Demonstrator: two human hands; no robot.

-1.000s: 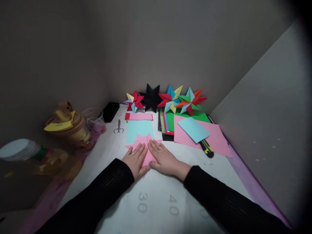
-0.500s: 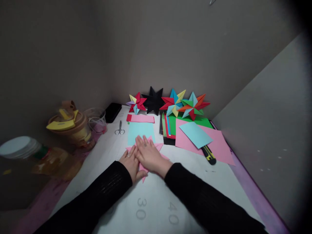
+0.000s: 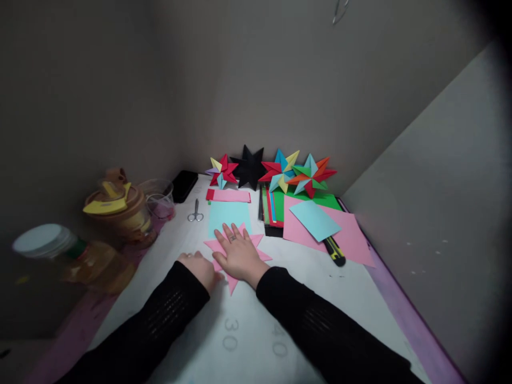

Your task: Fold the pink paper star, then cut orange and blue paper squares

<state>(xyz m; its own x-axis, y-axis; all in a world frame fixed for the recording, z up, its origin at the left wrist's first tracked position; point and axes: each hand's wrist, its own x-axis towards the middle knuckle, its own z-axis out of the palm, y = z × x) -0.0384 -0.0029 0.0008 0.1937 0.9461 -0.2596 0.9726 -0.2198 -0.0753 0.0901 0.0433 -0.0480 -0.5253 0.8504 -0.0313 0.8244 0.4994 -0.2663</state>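
A pink paper star [image 3: 233, 282] lies flat on the white-covered table, its points showing around my right hand [image 3: 239, 256]. That hand rests on the star with its fingers spread. My left hand [image 3: 200, 271] is at the star's left edge, its fingers curled in; whatever they may grip is hidden. Just beyond the star lies a light blue paper sheet [image 3: 229, 213], partly under its upper points. Pink and red paper strips [image 3: 230, 196] lie behind the sheet.
Small scissors [image 3: 196, 213] and a black phone [image 3: 185, 185] lie at left, near a plastic cup [image 3: 160, 205], clay pot [image 3: 128, 213] and jar [image 3: 48, 241]. Several folded stars [image 3: 280, 172] stand at the back. Papers [image 3: 352, 234] and a cutter [image 3: 335, 252] are at right.
My left hand has moved left off the star's middle and curled its fingers. My right hand has spread its fingers, and more of the star shows. The view has shifted slightly.
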